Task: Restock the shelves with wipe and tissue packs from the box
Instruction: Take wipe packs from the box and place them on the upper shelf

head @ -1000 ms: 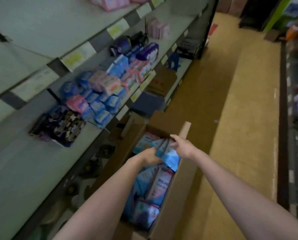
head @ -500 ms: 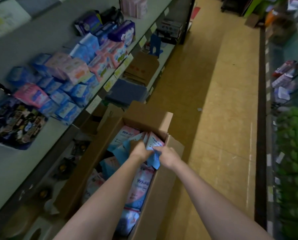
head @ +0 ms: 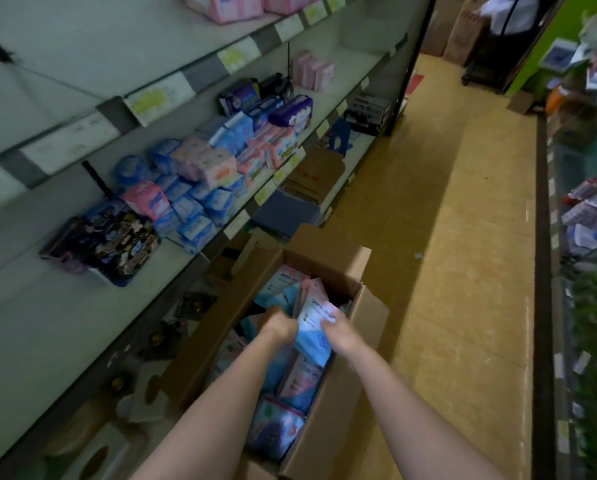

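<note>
Both hands, left hand [head: 279,326] and right hand [head: 338,330], grip a soft, light, probably slippery pack [head: 313,329] by its sides over the box [head: 345,403].

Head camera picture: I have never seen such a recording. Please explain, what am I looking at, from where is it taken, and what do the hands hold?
There is no machine here. A person wears one wide camera on the head, so you look forward and down along their two bare arms. They stand in a shop aisle. The left hand and the right hand both reach into an open cardboard box on the floor, and together they hold a bunch of blue and white packs. More packs lie in the box. On the left is a shelf with blue and pink packs and a dark patterned tray. The picture is blurred, so the exact grip of the fingers is hard to see.
</note>
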Tool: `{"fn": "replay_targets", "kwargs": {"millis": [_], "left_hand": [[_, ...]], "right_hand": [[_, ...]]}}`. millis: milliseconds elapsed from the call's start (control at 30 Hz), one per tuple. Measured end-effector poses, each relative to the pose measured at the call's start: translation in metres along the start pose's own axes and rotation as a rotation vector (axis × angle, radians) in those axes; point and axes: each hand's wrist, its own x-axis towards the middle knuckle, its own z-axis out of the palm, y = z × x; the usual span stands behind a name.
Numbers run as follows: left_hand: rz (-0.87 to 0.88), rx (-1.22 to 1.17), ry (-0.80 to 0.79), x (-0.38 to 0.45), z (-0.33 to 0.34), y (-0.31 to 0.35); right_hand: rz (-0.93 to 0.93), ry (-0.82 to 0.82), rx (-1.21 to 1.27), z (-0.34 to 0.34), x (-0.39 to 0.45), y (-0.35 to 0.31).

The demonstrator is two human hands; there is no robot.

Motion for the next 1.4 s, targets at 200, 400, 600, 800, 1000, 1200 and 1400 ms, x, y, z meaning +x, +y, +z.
{"fn": "replay_targets", "kwargs": {"millis": [200, 400, 600, 800, 1000, 1200, 1400], "left_hand": [[0.005, -0.086, -0.116, -0.036, -0.021, -0.037], [-0.098, -0.197, -0.262, -0.067, -0.059, -0.077], [0.030, -0.607, -0.226, -0.109, -0.102, -0.073], [0.299, -0.752, -0.244, -0.175, -0.175, -0.040], [0.505, -0.613, -0.313, -0.262, -0.246, -0.031], [0.815, -0.564, -0.091, -0.375, -0.326, -0.031], [1.004, -0.656, 0.247, -0.469, -0.405, -0.067]], "right_hand": [[0.189, -0.028, 0.624, 0.035, -0.039, 0.014], [0.247, -0.194, 0.805, 0.063, -0.070, 0.007], [0.003, -0.202, 0.943, 0.079, -0.117, -0.047], [-0.375, -0.299, 1.033, 0.064, -0.187, -0.129], [-0.559, -0.384, 1.044, 0.053, -0.278, -0.182], [-0.865, -0.483, 0.858, 0.060, -0.383, -0.246], [-1.094, -0.656, 0.689, 0.092, -0.482, -0.311]]}}
